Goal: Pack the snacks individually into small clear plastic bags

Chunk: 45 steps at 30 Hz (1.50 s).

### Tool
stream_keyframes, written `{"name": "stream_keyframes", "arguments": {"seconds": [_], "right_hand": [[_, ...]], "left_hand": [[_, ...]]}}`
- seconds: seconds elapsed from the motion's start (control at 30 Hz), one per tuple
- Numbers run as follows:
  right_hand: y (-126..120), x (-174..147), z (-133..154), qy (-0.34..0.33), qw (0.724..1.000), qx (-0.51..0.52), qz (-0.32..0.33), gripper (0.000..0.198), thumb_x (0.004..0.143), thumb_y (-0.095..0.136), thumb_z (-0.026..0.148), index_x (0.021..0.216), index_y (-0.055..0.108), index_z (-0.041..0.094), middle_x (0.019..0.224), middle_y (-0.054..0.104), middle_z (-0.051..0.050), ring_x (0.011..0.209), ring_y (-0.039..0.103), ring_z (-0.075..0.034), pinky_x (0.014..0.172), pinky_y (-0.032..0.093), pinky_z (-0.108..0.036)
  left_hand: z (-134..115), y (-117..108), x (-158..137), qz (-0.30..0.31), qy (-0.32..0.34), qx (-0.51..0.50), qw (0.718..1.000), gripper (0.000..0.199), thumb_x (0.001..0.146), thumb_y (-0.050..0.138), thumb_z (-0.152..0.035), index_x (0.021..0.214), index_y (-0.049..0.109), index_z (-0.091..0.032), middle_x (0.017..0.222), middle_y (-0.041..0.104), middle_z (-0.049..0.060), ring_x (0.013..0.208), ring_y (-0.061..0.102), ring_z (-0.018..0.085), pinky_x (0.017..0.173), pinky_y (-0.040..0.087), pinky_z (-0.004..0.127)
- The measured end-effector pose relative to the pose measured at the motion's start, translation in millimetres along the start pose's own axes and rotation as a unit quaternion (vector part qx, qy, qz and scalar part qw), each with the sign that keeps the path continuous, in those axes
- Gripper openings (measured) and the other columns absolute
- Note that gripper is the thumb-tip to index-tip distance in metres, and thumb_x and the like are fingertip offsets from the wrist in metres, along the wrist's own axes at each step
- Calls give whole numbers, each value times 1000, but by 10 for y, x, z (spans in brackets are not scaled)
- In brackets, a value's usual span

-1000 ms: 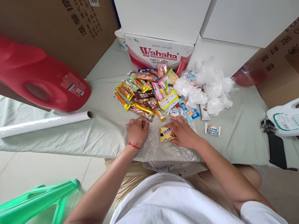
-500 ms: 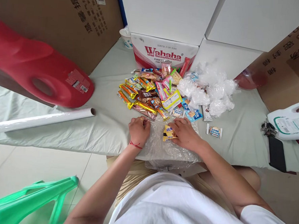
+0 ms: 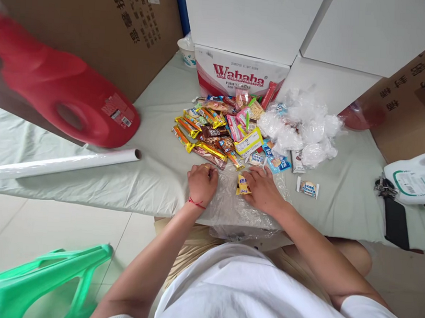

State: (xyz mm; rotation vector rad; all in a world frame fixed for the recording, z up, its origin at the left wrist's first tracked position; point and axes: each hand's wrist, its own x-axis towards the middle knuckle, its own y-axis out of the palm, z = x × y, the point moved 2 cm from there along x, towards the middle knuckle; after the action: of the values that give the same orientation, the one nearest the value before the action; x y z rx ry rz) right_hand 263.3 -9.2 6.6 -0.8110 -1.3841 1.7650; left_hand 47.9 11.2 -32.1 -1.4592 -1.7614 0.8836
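Observation:
A clear plastic bag (image 3: 226,205) lies spread across the table edge in front of me. My left hand (image 3: 203,183) is closed at its upper left edge, thumb and fingers pinched on the film. A small yellow biscuit packet (image 3: 244,185) rests over the bag, partly covered by my right hand (image 3: 263,190), whose fingers are closed on it. Just beyond both hands spreads a pile of wrapped snacks (image 3: 214,132), with a yellow-and-white packet (image 3: 248,142) near its front. One small white-ended packet (image 3: 307,187) lies apart, right of my right hand.
Knotted clear bags (image 3: 308,126) sit right of the pile, before a Wahaha carton (image 3: 239,74) and white boxes. Left are a red jug (image 3: 68,97) and a white roll (image 3: 68,163). Right are a white bottle (image 3: 418,176), keys and a black phone (image 3: 396,222). A green stool (image 3: 47,273) stands below.
The camera view has shifted slightly, so things on the table appear a little further right. The yellow biscuit packet is turned somewhat and more covered by my right fingers. My left hand stays at the bag.

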Motion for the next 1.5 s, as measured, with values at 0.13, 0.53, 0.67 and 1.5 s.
{"name": "stream_keyframes", "arguments": {"seconds": [0.13, 0.53, 0.67, 1.5], "right_hand": [[-149, -71, -66, -19, 1000, -1, -21, 63, 88, 70, 26, 147, 53, 11, 138, 64, -24, 144, 43, -39, 125, 16, -67], [-117, -104, 55, -78, 996, 21, 39, 78, 86, 81, 36, 153, 48, 14, 151, 56, -21, 149, 38, -39, 125, 14, -70], [-122, -147, -50, -68, 995, 66, 18, 71, 91, 77, 41, 153, 50, 20, 152, 56, -17, 150, 38, -37, 125, 16, -69], [-252, 539, -471, -123, 986, 108, -27, 82, 85, 69, 9, 161, 39, 23, 152, 58, -13, 154, 31, -33, 124, 22, -61]], "left_hand": [[-3, -5, 2, -4, -5, 3, 1000, 21, 95, 50, -29, 92, 70, -23, 93, 76, 10, 103, 62, 33, 90, 44, 46], [11, 16, 13, 0, -10, 9, 1000, 23, 97, 48, -30, 97, 70, -22, 93, 76, 10, 104, 62, 33, 92, 43, 46], [16, 29, 15, -2, -6, 12, 1000, 22, 95, 49, -29, 95, 70, -22, 90, 76, 9, 103, 63, 33, 90, 43, 45], [-18, -115, -117, 51, 66, -536, 840, 13, 82, 75, -24, 90, 65, -23, 121, 75, 7, 114, 71, 24, 108, 49, 42]]}}
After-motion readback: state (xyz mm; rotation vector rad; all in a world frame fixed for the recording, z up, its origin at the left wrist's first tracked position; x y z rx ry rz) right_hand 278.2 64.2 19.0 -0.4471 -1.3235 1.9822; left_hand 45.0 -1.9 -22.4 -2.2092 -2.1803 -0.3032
